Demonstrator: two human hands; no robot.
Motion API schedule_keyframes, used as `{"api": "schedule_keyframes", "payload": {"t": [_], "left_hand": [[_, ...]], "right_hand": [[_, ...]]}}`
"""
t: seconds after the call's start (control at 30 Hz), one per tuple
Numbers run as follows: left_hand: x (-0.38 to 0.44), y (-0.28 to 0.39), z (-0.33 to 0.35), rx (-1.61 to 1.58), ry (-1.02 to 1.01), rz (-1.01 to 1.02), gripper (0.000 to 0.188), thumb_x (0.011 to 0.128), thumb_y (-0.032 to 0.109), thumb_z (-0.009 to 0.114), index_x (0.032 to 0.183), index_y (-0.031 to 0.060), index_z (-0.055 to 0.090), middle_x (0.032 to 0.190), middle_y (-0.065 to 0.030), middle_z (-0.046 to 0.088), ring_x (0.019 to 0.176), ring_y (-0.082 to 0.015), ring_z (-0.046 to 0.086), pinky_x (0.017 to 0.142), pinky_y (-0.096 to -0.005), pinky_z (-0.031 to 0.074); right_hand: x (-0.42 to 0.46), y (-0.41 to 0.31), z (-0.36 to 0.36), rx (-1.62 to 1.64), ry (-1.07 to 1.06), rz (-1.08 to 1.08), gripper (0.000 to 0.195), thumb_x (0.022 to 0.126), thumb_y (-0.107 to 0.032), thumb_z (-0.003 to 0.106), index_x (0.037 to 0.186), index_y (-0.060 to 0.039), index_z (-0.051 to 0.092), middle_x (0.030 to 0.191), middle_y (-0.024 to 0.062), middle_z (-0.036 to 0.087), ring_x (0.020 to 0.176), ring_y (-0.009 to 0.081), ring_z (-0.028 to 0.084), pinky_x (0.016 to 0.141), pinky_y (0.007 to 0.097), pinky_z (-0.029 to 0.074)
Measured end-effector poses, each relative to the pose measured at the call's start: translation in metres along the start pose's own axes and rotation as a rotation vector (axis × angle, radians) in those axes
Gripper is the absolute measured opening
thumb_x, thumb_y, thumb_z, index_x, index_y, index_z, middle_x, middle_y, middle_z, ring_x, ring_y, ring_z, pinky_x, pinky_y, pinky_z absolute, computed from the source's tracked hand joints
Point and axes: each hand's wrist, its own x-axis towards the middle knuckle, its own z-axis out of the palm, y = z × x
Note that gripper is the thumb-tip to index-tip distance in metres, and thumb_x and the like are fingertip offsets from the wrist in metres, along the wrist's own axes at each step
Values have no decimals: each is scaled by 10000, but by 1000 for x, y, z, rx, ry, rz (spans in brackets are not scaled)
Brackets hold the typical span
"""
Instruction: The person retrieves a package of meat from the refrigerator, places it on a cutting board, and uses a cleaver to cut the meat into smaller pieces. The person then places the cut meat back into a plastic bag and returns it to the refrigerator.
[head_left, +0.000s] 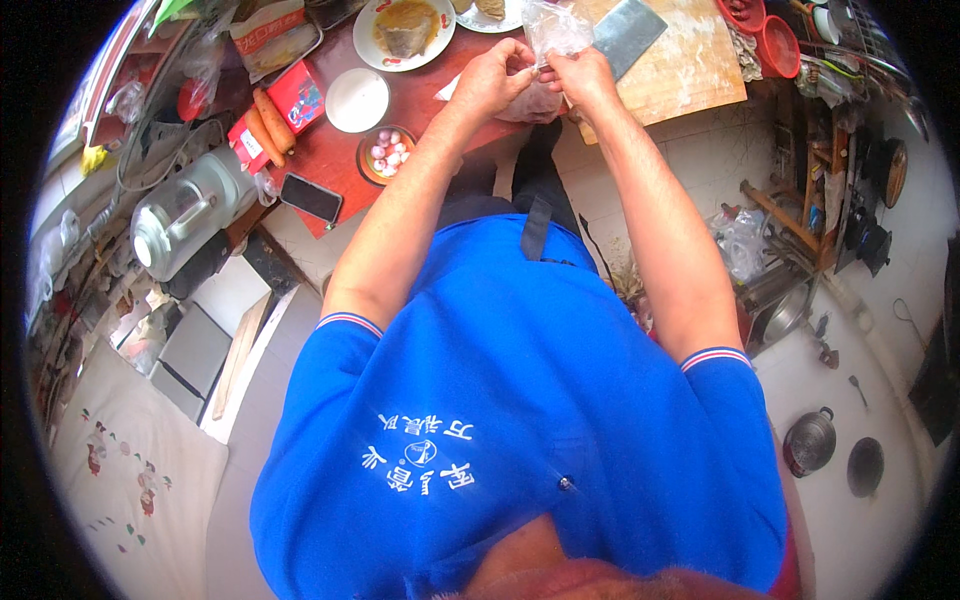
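Note:
My left hand (499, 73) and my right hand (583, 79) meet over the front of the red table (330, 172), fingertips pinching a thin clear plastic bag (559, 26). Part of the bag stands up beyond the fingers. Below them lies more clear plastic (534, 103); its contents cannot be made out. Right of the bag, a metal cleaver blade (628, 34) rests on a floury wooden board (697, 67). Left of my hands are a white bowl (358, 100), a small bowl of peeled shallots or small onions (388, 154) and a plate with a piece of food in sauce (405, 31).
Carrots (271, 127) lie on red packaging at the table's left, near a smartphone (311, 198) by the edge. A large clear plastic jug (195, 214) is farther left. Red plastic containers (778, 46) stand beyond the board's right side. A wooden rack (825, 180) is at the right.

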Motion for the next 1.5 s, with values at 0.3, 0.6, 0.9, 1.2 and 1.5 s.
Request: {"api": "schedule_keyframes", "payload": {"t": [0.3,0.6,0.9,1.2,1.5], "left_hand": [[0,-3,3,-36,42,0,337,840,269,709,1073,41,623,971,-146,697,906,-241,676,817,-353,524],[12,-33,18,128,130,158,360,807,352,699,974,33,683,983,-178,703,924,-326,689,832,-403,530],[0,-21,18,-36,-9,-45,416,866,430,651,1067,66,658,959,-171,718,916,-289,694,825,-386,517],[3,-21,22,93,59,-60,354,851,366,656,1036,64,663,931,-190,705,894,-333,690,812,-399,516],[5,-32,30,69,176,-15,327,834,325,664,1008,49,667,952,-195,703,910,-356,682,808,-419,519]], "right_hand": [[-2,-17,-2,-52,-7,15,260,866,-199,635,959,43,660,736,118,710,612,167,679,547,299,555],[11,-16,-8,-17,-49,32,309,907,-214,648,983,74,566,786,121,696,628,138,656,546,260,526],[13,-1,-1,-5,0,55,287,893,-212,666,1004,42,588,795,63,672,619,109,617,573,260,506],[20,8,0,-37,20,3,305,887,-197,670,1004,69,580,793,87,681,623,115,622,587,260,514],[-24,-27,-5,-488,115,-138,318,872,-309,607,957,-9,665,758,168,696,744,343,690,706,417,534]]}}
